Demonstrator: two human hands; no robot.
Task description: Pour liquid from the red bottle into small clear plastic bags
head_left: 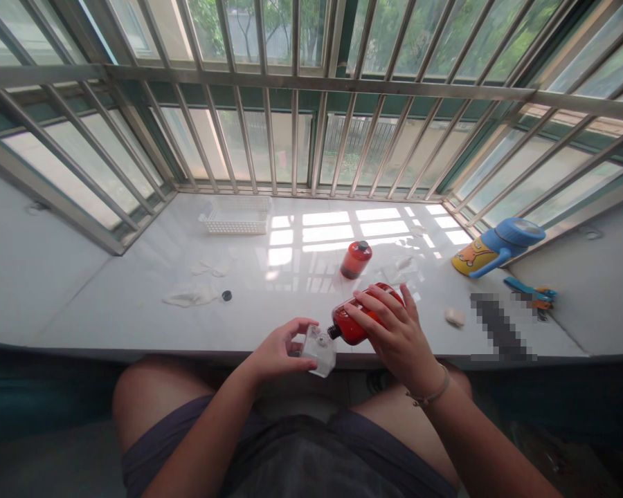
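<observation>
My left hand [285,349] grips a small clear container [319,351] near the front edge of the sill, thumb and fingers on its sides. In my right hand [394,332] is a red bottle [350,324], tipped on its side with its uncapped black neck pointing left at the clear container's top. Whether liquid is flowing cannot be made out. Behind them a second red bottle [356,261] stands upright with a black cap on. A loose black cap [227,295] lies on the sill to the left.
A white basket [237,227] sits at the back left of the white sill [150,283]. Crumpled pale gloves or plastic [190,296] lie left. At right are a blue-and-yellow flask [491,247], a pale lump [454,317] and blue-orange tools [537,296]. Metal bars [295,145] line the window.
</observation>
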